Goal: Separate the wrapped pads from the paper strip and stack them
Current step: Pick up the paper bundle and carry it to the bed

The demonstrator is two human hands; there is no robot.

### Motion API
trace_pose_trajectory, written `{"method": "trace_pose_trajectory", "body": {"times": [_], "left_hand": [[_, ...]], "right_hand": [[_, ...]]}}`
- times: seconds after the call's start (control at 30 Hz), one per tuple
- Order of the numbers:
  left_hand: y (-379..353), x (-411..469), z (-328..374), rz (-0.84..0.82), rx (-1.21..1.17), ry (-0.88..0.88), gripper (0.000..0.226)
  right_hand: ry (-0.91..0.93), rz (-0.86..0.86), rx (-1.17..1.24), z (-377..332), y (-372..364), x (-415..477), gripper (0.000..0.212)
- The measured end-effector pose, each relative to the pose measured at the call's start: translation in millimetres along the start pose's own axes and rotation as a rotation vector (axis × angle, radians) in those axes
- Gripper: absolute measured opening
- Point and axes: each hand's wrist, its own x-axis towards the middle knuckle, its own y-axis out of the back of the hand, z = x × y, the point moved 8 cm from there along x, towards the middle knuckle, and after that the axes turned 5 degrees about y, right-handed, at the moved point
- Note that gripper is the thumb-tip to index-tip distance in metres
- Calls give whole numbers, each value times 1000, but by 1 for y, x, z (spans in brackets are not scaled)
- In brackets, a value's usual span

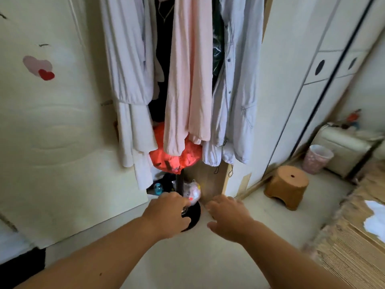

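No wrapped pads or paper strip can be made out in this blurred view. My left hand [166, 213] reaches down to the foot of a clothes stand, its fingers at a clear plastic bag [192, 191] with pale contents beside the black pole [179, 182]. Whether the fingers grip the bag is not visible. My right hand [228, 216] hovers beside it, palm down with fingers spread and nothing in it, just right of the stand's black round base [195, 213].
Shirts and a pink garment [187, 80] hang above, with an orange-red bag [177, 157] under them. A cream door [52, 132] stands left, a wardrobe right. A brown stool [286, 186], a pink bin [317, 158] and a woven mat [354, 247] sit on the floor.
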Motion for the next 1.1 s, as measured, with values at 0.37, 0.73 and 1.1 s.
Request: {"method": "trace_pose_trajectory", "body": {"times": [0.37, 0.73, 1.1], "left_hand": [[-43, 160, 92, -183, 86, -367, 56], [-100, 343, 343, -261, 114, -638, 59], [-144, 480, 526, -358, 145, -822, 53]], "right_hand": [[-405, 23, 150, 155, -5, 22, 50], [-657, 33, 148, 420, 15, 9, 50], [-896, 99, 265, 616, 33, -28, 40]]}}
